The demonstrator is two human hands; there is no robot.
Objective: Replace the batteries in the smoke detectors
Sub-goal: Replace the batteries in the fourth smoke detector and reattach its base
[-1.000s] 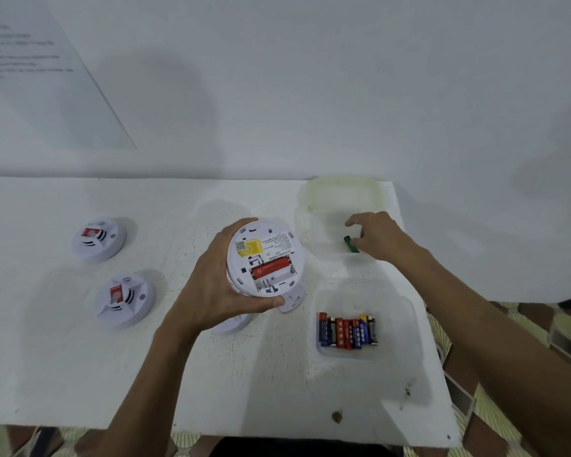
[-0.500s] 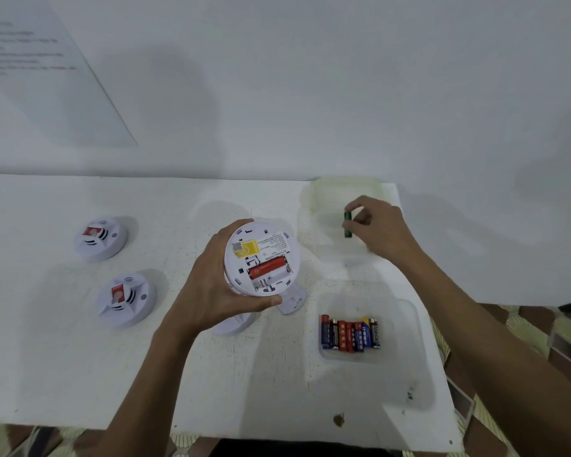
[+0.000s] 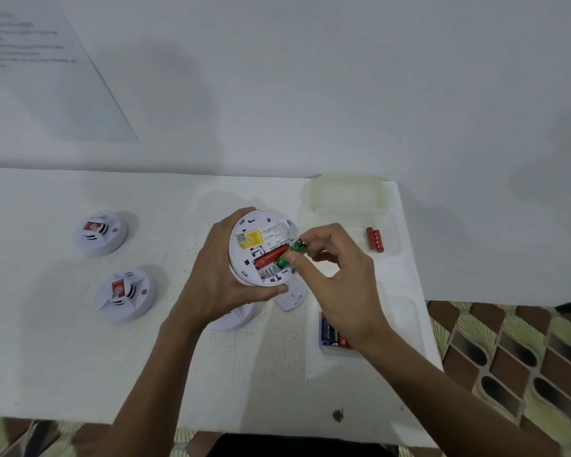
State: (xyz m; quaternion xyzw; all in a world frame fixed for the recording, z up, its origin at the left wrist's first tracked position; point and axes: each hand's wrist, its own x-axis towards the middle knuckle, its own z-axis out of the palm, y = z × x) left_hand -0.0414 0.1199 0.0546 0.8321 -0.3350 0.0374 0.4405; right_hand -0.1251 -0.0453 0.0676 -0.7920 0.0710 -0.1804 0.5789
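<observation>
My left hand (image 3: 216, 278) grips a white round smoke detector (image 3: 261, 245) with its back turned up and its battery bay open. A red battery (image 3: 269, 257) lies in the bay. My right hand (image 3: 337, 282) pinches a green battery (image 3: 292, 253) between thumb and fingers, right at the bay's right end beside the red one. A small white battery cover (image 3: 290, 296) lies on the table (image 3: 63, 357) under the detector. Another white part (image 3: 234, 316) shows below my left hand.
Two more smoke detectors (image 3: 100, 233) (image 3: 125, 294) sit face up at the left. A clear container (image 3: 386, 225) at the back right holds two red batteries (image 3: 375, 239). A nearer clear tray (image 3: 412, 324) holds several batteries (image 3: 330, 334), partly behind my right wrist. The table's right edge is close.
My right hand has carried the green battery from the far container leftward to the detector's battery bay. The two red batteries in that container are now uncovered.
</observation>
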